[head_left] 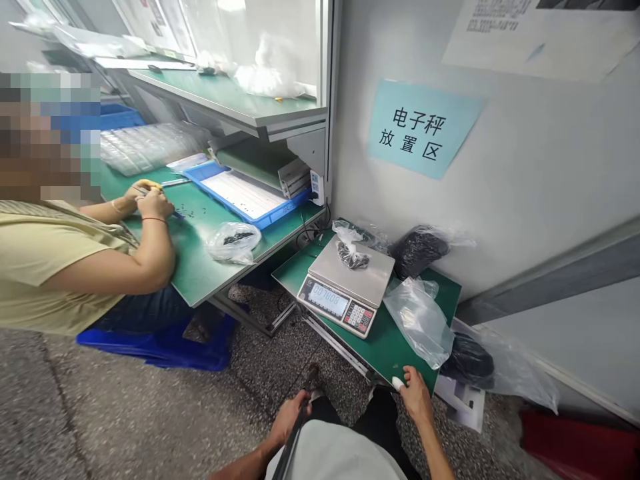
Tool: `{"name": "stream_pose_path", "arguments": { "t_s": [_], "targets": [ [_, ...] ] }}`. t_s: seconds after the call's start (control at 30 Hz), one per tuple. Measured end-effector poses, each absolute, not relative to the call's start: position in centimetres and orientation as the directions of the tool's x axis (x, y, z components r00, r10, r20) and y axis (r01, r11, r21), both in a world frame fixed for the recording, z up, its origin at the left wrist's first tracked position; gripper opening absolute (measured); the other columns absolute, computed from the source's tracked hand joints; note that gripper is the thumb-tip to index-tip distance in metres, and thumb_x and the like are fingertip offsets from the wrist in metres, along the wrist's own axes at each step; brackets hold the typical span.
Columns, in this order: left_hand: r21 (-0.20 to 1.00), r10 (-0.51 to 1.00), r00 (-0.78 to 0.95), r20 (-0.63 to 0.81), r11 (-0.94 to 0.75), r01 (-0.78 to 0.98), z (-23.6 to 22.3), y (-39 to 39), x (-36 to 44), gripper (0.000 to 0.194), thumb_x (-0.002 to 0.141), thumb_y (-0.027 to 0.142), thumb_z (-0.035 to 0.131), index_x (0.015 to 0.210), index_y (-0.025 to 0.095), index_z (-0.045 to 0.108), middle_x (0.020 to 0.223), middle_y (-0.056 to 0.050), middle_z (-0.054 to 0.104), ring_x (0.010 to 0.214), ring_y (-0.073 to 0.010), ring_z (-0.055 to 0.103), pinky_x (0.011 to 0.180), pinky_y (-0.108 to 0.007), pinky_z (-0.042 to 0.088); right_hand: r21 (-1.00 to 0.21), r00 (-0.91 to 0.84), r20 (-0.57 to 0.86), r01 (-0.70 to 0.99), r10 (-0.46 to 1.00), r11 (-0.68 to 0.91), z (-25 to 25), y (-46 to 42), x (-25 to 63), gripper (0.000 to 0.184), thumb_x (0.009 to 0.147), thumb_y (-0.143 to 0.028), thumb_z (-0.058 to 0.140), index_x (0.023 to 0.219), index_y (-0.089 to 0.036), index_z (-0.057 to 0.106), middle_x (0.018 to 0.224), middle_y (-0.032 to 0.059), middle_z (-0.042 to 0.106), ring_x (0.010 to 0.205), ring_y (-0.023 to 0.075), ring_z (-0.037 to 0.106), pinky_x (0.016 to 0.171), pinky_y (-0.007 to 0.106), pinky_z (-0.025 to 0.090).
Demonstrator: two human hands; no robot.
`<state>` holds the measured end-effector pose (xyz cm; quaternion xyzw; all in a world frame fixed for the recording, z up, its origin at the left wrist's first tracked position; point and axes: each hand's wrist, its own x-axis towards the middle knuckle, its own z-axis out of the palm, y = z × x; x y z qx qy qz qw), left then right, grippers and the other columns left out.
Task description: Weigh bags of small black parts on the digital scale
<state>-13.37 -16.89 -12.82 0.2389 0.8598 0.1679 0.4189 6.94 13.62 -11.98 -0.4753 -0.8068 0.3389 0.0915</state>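
The knotted bag (353,257) sits on the scale (345,285), presumably so its weight registers, while the right hand (416,398) curls loosely, seemingly empty, by the counter (387,353), and whether the left hand (290,420) holds anything I cannot tell.

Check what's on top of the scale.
A clear plastic bag holding dark contents rests on the metal plate of the scale. The patch of plate beneath it is covered.

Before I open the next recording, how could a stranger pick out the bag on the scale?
Find the small green table below the blue wall sign. On it stands a scale; the small clear bag of dark contents sits on top. It alone rests on the scale, unlike the larger bags nearby.
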Motion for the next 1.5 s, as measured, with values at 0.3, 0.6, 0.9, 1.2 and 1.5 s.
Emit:
{"name": "stream_pose_path", "arguments": {
  "t_s": [0.3, 0.6, 0.9, 1.2, 1.5],
  "targets": [
    [0.513, 0.556, -0.553, -0.621, 0.821, 0.25, -12.2, -16.5, -13.2, 0.021, 0.086, 0.023, 0.048, 0.102, 0.022, 0.061, 0.085, -0.002, 0.073, 0.084, -0.0178, 0.067, 0.07, -0.021, 0.04, -0.485, -0.609, -0.192, 0.741, 0.769, 0.465, -11.3, 13.7, 6.5, 0.025, 0.063, -0.012, 0.052, 0.086, -0.021, 0.047, 0.084, 0.0036, 0.054, 0.086, 0.0244, 0.057, 0.08, 0.032, 0.042],
    [0.521, 0.574, -0.525, -0.628, 0.812, 0.265, -13.8, -17.8, -13.8, 0.02, 0.085, 0.017, 0.047, 0.101, 0.022, 0.059, 0.084, 0.0, 0.072, 0.08, -0.0146, 0.067, 0.068, -0.019, 0.04, -0.412, -0.569, -0.197, 0.787, 0.798, 0.46, -11.2, 13.6, 6.0, 0.028, 0.063, -0.007, 0.05, 0.087, -0.021, 0.046, 0.083, 0.002, 0.053, 0.083, 0.021, 0.057, 0.075, 0.028, 0.04],
    [0.536, 0.605, -0.452, -0.656, 0.795, 0.286, -14.2, -20.1, -14.7, 0.022, 0.09, 0.016, 0.04, 0.104, 0.023, 0.055, 0.088, 0.0, 0.073, 0.089, -0.016, 0.07, 0.073, -0.018, 0.044, -0.354, -0.519, -0.216, 0.831, 0.827, 0.429, -9.6, 12.9, 4.9, 0.029, 0.062, -0.006, 0.055, 0.087, -0.02, 0.05, 0.084, 0.0012, 0.057, 0.083, 0.018, 0.06, 0.073, 0.024, 0.043],
    [0.466, 0.507, -0.524, -0.685, 0.857, 0.219, -13.0, -19.3, -13.1, 0.024, 0.095, 0.022, 0.037, 0.111, 0.023, 0.054, 0.094, -0.003, 0.075, 0.098, -0.0193, 0.069, 0.078, -0.021, 0.045, -0.31, -0.535, -0.037, 0.809, 0.844, 0.499, -5.8, 14.7, 0.5, 0.018, 0.083, -0.018, 0.049, 0.101, -0.019, 0.049, 0.105, 0.0122, 0.054, 0.103, 0.0284, 0.055, 0.08, 0.034, 0.043],
    [0.363, 0.385, -0.606, -0.697, 0.917, 0.164, -11.7, -15.2, -11.3, 0.025, 0.095, 0.022, 0.037, 0.109, 0.025, 0.057, 0.09, -0.004, 0.075, 0.095, -0.0196, 0.07, 0.075, -0.021, 0.045, -0.543, -0.656, -0.024, 0.642, 0.755, 0.541, -6.9, 16.6, -2.9, 0.021, 0.083, -0.021, 0.044, 0.103, -0.018, 0.048, 0.1, 0.0127, 0.058, 0.095, 0.0287, 0.057, 0.084, 0.04, 0.045]
  ]
}}
